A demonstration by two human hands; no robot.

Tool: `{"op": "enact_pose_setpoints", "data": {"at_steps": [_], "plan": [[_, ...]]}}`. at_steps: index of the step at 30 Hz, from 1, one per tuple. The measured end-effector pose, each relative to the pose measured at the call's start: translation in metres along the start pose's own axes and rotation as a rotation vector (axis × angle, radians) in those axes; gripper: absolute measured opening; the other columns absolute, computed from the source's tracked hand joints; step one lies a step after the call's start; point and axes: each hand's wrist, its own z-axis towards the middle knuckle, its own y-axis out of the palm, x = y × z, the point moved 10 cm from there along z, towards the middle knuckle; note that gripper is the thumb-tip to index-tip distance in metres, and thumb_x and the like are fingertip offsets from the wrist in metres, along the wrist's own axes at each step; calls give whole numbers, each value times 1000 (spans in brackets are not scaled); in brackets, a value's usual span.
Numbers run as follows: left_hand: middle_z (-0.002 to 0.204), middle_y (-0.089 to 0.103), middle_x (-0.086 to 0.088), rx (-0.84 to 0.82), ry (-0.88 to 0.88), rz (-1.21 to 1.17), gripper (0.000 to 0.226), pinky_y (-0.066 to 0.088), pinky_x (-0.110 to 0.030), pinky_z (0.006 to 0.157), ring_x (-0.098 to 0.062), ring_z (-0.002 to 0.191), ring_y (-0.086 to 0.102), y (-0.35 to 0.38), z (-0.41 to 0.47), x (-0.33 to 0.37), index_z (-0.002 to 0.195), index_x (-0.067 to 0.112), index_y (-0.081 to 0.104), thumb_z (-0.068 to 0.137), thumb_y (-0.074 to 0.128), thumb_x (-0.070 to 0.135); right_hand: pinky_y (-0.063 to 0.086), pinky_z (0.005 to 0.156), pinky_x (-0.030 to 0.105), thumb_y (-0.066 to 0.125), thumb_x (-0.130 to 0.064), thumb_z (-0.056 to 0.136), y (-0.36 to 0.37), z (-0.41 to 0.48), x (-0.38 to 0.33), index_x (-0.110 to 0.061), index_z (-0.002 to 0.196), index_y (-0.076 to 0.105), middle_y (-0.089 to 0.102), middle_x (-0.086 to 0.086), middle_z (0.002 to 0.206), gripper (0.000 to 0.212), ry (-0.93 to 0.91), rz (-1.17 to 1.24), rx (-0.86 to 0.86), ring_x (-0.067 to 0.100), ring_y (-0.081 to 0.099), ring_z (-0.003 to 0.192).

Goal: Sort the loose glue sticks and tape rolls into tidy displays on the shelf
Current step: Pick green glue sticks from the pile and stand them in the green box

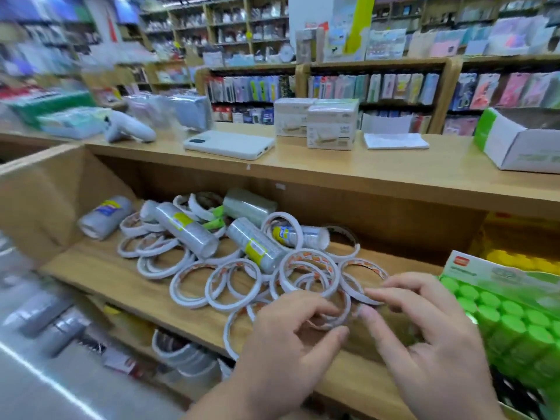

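Left hand (288, 338), right hand (424, 338) pinch tape rolls (344, 310) on wooden shelf (100, 277); stationery racks (378, 86) behind.

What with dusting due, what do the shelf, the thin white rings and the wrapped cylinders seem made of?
Shelf: wood or wood-look laminate, matte, grain lines visible. Rings: tape rolls, probably paper-faced, white matte edges, printed inner cores. Cylinders: stacked clear tape in glossy plastic shrink-wrap, by the glints.

- Wooden shelf (100, 277), with a side wall at its left end.
- Loose white tape rolls (233, 284) heaped across the middle.
- Wrapped tape packs (106, 216) lie at far left.
- Glue stick box (500, 313) at right.
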Motion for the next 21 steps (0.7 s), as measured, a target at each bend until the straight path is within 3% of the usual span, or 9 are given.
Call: {"op": "enact_pose_setpoints", "data": {"at_steps": [3,6,11,14,17,21], "plan": [[92,68,15,110,-43,98,17,51,-20,72,-6,83,66,-47,-11,-15,95,32,71,79,76,34,40,79,7,65,-49,81,43,4,-4,-28,96,76,59,-13,104,28,8,106,-126,2,59,99],[97,67,17,182,-98,204,20,49,-18,75,-8,89,65,-88,-22,-38,97,30,70,79,73,38,44,80,9,67,-51,79,79,4,-16,-33,95,75,59,-19,105,26,14,195,-247,3,61,101],[110,63,18,285,-106,427,30,41,-18,97,-3,111,56,-149,-22,-75,103,28,69,80,67,48,44,76,13,66,-59,79,124,19,-40,-42,93,72,56,-27,107,23,-20,119,-429,0,57,106],[115,61,9,303,-60,546,42,38,-24,102,-11,114,53,-178,0,-99,111,22,69,80,66,51,42,81,12,73,-54,81,146,36,-48,-48,93,69,54,-32,110,14,-24,33,-459,-4,53,110],[124,60,2,194,-48,670,62,41,-36,103,-19,118,53,-191,37,-131,124,22,64,77,60,62,39,83,12,70,-51,82,169,58,-57,-46,96,70,54,-33,107,15,-12,-44,-427,-6,51,110],[130,56,9,-143,-70,799,73,37,-51,109,-22,131,45,-185,79,-177,131,37,58,78,41,84,40,85,14,62,-53,85,204,89,-76,-42,99,70,54,-31,103,20,-3,-143,-371,-6,47,110]]}}
